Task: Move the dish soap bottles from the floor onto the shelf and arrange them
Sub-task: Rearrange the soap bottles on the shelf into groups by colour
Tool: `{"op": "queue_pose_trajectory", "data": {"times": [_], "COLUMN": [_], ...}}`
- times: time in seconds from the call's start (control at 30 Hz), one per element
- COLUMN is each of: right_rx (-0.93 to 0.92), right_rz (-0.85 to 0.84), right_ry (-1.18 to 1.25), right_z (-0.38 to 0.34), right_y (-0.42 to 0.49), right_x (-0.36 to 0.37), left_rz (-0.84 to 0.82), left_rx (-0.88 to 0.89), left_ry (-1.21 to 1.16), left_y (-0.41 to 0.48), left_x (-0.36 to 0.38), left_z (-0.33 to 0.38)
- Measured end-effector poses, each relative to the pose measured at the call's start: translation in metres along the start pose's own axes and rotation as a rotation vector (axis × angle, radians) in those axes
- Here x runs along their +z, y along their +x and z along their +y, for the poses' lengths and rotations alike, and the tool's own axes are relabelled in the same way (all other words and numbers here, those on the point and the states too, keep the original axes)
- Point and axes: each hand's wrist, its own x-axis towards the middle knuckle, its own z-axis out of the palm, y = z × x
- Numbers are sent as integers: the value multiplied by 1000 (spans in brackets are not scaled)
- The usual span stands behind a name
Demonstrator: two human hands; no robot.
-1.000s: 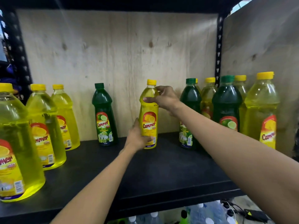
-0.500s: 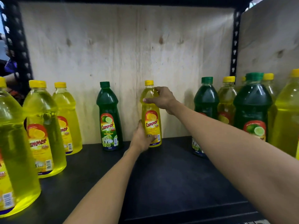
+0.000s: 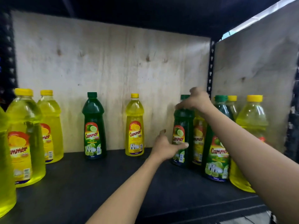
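On the black shelf board [image 3: 113, 183] a small yellow dish soap bottle [image 3: 134, 126] stands alone against the plywood back, with no hand on it. To its right stands a small green bottle [image 3: 183, 120]. My right hand [image 3: 195, 101] is curled over this green bottle's neck and hides most of the cap. My left hand [image 3: 165, 146] is at the bottle's lower label, fingers spread, its fingertips lying across the label. Another small green bottle [image 3: 93, 126] stands further left.
Large yellow bottles [image 3: 25, 135] crowd the left end of the shelf. At the right end stand a large green bottle [image 3: 216, 156], a large yellow one [image 3: 250, 126] and a small yellow one [image 3: 198, 138]. Plywood panels close the back and right side.
Both hands let go of the small yellow bottle, which stays upright, and moved right to the small green bottle. The view shifted left and upward.
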Motion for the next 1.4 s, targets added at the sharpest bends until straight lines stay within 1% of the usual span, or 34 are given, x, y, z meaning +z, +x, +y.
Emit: {"op": "queue_pose_trajectory", "data": {"times": [0.07, 0.13, 0.23, 0.3, 0.37, 0.43, 0.5, 0.6, 0.7, 0.8, 0.93, 1.07, 1.4], "right_rx": [33, 17, -20, -53, -94, -150, -177, -233, -276, -325, -413, -448, -451], "right_rz": [-42, -14, 37, 46, 39, -10, -104, -229, -322, -367, -421, -481, -494], "right_ry": [-1, -50, -54, -16, 47, 145, 293, 474, 572, 624, 646, 601, 618], "right_z": [6, 10, 16, 17, 16, 8, -5, -34, -68, -102, -145, -175, -182], "right_y": [-3, -5, -8, -13, -18, -25, -31, -36, -41, -50, -65, -70, -76], "right_x": [3, 9, 15, 15, 14, 14, 21, 38, 67, 103, 136, 149, 165], "left_rz": [-50, -43, 13, 57, 141, 237, 339, 456, 551, 620, 680, 733, 755], "left_rx": [-44, -51, -44, -28, -40, -69, -93, -142, -177, -239, -311, -331, -313], "left_ry": [-23, -38, -72, -39, 34, 131, 227, 309, 397, 431, 516, 510, 495], "left_y": [1, 0, -3, -9, -19, -33, -48, -66, -78, -91, -104, -111, -115], "left_x": [18, 30, 37, 37, 36, 30, 16, -21, -67, -108, -142, -159, -166], "left_z": [-4, -7, -7, -5, -4, -6, -13, -27, -45, -64, -84, -97, -110]}}
